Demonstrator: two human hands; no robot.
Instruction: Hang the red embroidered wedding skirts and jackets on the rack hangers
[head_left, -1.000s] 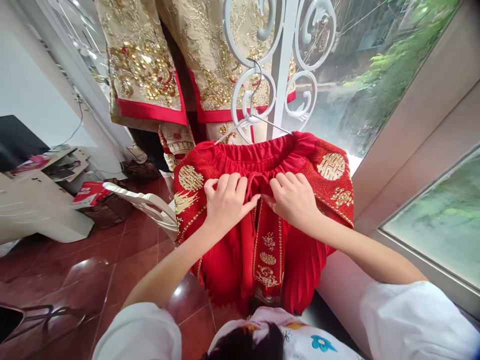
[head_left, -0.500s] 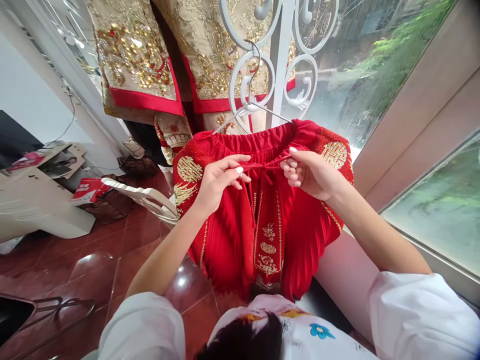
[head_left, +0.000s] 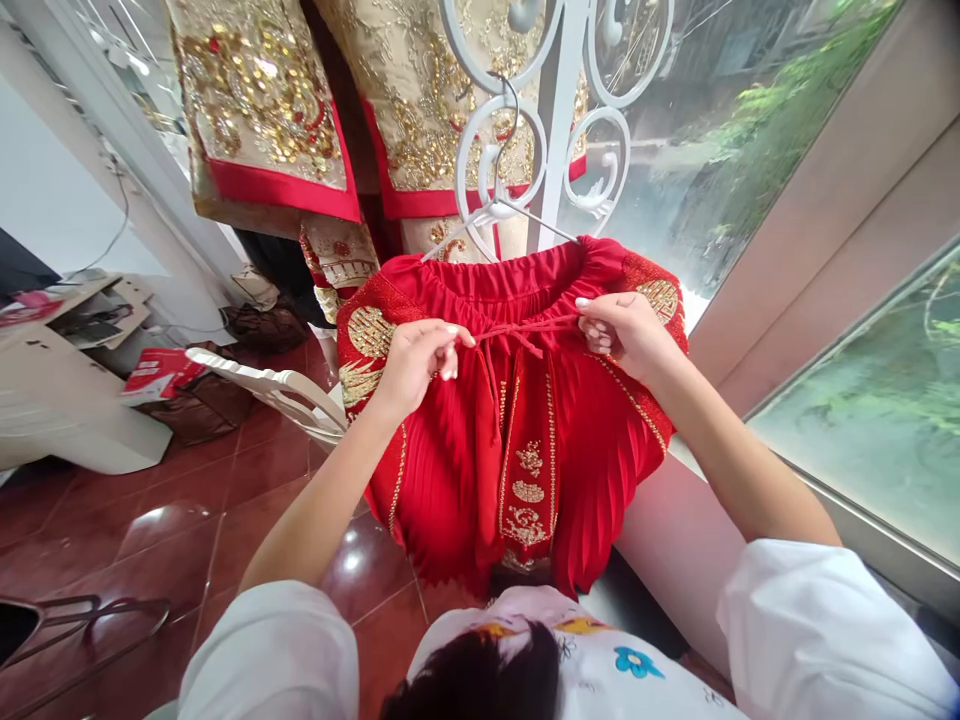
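Note:
A red pleated skirt (head_left: 442, 450) with gold embroidery hangs in front of me from a metal hanger (head_left: 506, 190). At its gathered waistband (head_left: 517, 280), a thin red drawstring (head_left: 551, 325) runs across the front, with a knot or bow near the middle and loose ends hanging down. My left hand (head_left: 420, 365) pinches the drawstring left of the knot between thumb and forefinger. To the right, my right hand (head_left: 619, 325) grips the other side of the string, its fingers curled. The string is stretched between both hands.
The hanger hooks onto a white scrolled metal frame (head_left: 551, 140) by the window. Gold-sequined garments (head_left: 262, 90) hang behind. A white chair (head_left: 285, 385) stands left of the skirt, with a cream desk (head_left: 82, 400) farther left. A window ledge (head_left: 675, 550) runs along the right.
My hands have drawn apart, the left one moving left and slightly down. The drawstring's knot or bow and a loose end now show plainly between them.

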